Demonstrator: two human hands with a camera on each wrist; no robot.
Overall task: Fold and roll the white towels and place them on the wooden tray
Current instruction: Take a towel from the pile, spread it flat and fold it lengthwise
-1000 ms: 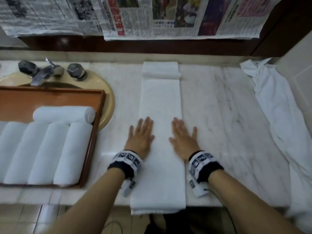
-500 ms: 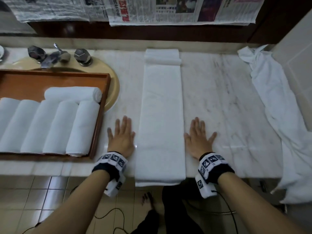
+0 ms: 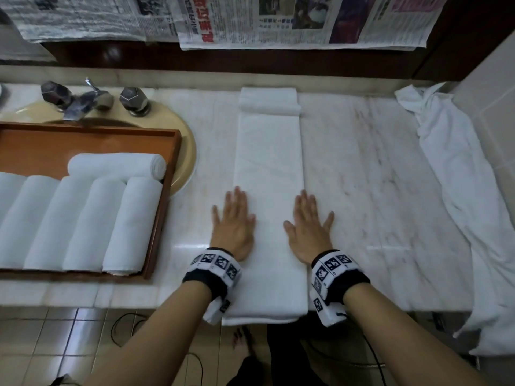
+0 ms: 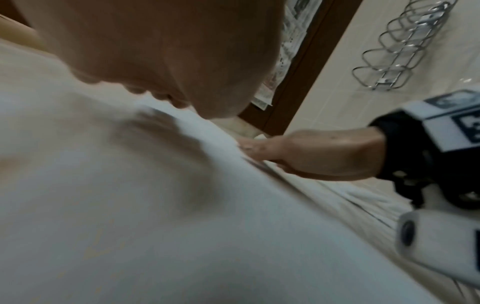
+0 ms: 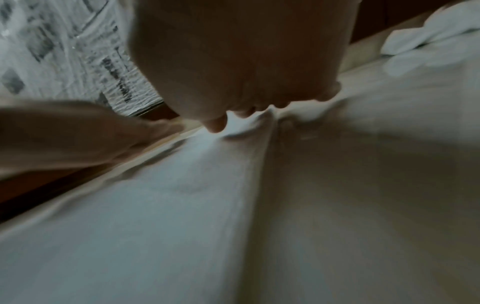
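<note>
A white towel [image 3: 267, 168], folded into a long narrow strip, lies lengthwise on the marble counter [image 3: 362, 174], its far end folded over and its near end hanging off the front edge. My left hand [image 3: 233, 222] lies flat, fingers straight, on the strip's left edge. My right hand [image 3: 309, 225] lies flat on its right edge. The wooden tray [image 3: 164, 201] at the left holds several rolled white towels [image 3: 131, 224]. In the left wrist view the right hand [image 4: 311, 154] presses the towel [image 4: 155, 205]. The right wrist view shows the towel [image 5: 182, 205] under my palm.
A crumpled white towel [image 3: 459, 190] lies along the counter's right side and hangs over the front edge. A beige basin [image 3: 184, 146] with a metal tap [image 3: 83, 101] sits behind the tray. Newspapers [image 3: 278, 20] hang on the back wall. A wire rack [image 4: 405, 45] is on the tiled side wall.
One second ago both hands lay flat on the towel. Half a second ago they rested on the counter beside it. Now they have moved inward onto its two long edges.
</note>
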